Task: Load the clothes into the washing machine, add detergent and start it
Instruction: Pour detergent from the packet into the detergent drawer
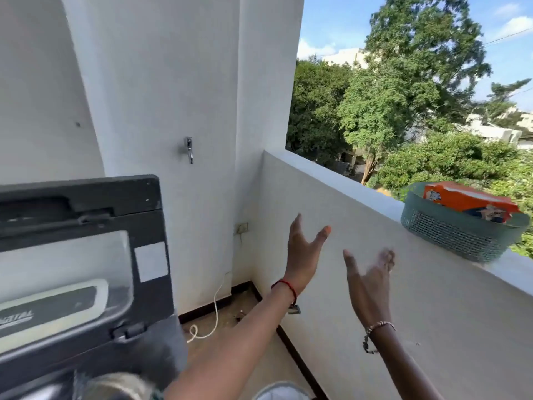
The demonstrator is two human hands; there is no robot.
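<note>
My left hand [302,255] and right hand [370,284] raised with empty, spread grip, orange detergent pack [473,203] in green basket [458,232] on balcony ledge [331,180], washing machine [75,269] lid up at left

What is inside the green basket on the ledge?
An orange packet lies in the basket, sticking up above its rim. The basket wall hides the packet's lower part and anything beneath it.

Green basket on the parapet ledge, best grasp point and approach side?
Probably both hands on the green basket, one on each end of its rim, coming from the balcony side. It sits on the narrow parapet ledge with open air behind, so pull inward. Left hand and right hand are open and empty.
</note>
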